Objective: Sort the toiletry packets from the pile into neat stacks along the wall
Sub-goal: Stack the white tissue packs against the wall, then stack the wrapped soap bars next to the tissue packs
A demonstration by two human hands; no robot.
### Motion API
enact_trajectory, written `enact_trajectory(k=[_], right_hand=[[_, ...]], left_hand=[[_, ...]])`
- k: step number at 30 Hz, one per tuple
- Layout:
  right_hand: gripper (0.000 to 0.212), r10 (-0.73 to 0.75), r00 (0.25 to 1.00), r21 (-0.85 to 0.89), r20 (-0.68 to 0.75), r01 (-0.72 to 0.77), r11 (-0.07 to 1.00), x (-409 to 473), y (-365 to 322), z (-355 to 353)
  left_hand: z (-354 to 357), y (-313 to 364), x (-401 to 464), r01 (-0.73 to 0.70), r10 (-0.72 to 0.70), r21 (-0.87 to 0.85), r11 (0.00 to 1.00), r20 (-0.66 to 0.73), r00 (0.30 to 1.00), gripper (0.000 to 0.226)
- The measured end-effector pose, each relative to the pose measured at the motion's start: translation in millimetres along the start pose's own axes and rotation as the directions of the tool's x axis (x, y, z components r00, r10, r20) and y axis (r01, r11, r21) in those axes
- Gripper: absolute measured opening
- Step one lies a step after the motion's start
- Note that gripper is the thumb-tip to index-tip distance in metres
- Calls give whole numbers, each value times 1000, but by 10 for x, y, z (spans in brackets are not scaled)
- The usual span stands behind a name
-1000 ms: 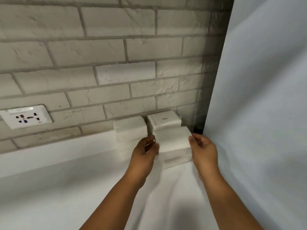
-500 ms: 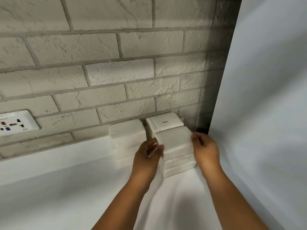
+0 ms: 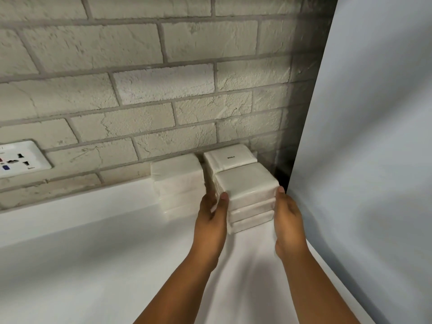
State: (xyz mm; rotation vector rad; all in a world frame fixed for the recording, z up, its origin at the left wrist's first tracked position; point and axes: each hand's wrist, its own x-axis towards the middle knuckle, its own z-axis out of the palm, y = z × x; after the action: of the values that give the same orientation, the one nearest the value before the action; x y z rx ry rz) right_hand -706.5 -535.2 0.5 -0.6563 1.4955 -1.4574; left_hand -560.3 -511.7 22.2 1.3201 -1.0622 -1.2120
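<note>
A stack of soft, white, rectangular packets (image 3: 245,190) beside the rough brick wall (image 3: 163,90) is clasped between the left hand (image 3: 211,216) and right hand (image 3: 286,216), fingers lightly curled.

Two bare forearms show from the lower edge, with no sleeves, watch, bracelet or rings on what is visible. The left hand (image 3: 211,217) has short, plain nails, the thumbnail pale and unpainted. The right hand (image 3: 288,220) has one short, unpainted nail visible at a fingertip. Both wrists are slim and uncovered.
</note>
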Motion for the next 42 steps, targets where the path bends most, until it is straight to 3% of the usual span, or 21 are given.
enact_trajectory(k=[4, 9, 12, 17, 20, 24, 28, 33, 42], right_hand=[[47, 39, 999, 37, 34, -40, 999, -27, 64, 52], [35, 9, 999, 50, 31, -11, 999, -1, 83, 84], [31, 11, 1000, 33, 29, -12, 999, 32, 85, 76], [80, -6, 1000, -69, 5, 6, 998, -79, 73, 10], [72, -145, 986, -184, -79, 129, 974, -248, 26, -50], [64, -419, 900, -350, -118, 357, 866, -630, -2, -40], [55, -537, 842, -359, 54, 518, 776, -1101, -15, 213], [49, -479, 809, -343, 341, 581, 738, -1680, 121, 662], [47, -312, 662, -254, 681, 614, 747, -2826, 565, 1738]], left_hand=[[80, 10, 15, 149, -146, -90, 985, 43, 988, 53], [110, 7, 57, 173, -167, -119, 978, 57, 984, 35], [104, 14, 66, 183, -176, -128, 975, 64, 982, 43], [50, 73, -28, 202, -199, -68, 977, 46, 979, 58], [-62, 92, -143, 196, -196, -16, 980, 19, 980, 60], [-331, 127, -406, 162, -162, 7, 987, -42, 986, 58], [-724, 175, -696, 140, -134, 46, 989, -120, 984, 57], [-1325, 202, -1073, 82, -68, 49, 995, -244, 967, 56], [-2973, 140, -1890, 92, -83, -14, 996, -579, 811, 50]])
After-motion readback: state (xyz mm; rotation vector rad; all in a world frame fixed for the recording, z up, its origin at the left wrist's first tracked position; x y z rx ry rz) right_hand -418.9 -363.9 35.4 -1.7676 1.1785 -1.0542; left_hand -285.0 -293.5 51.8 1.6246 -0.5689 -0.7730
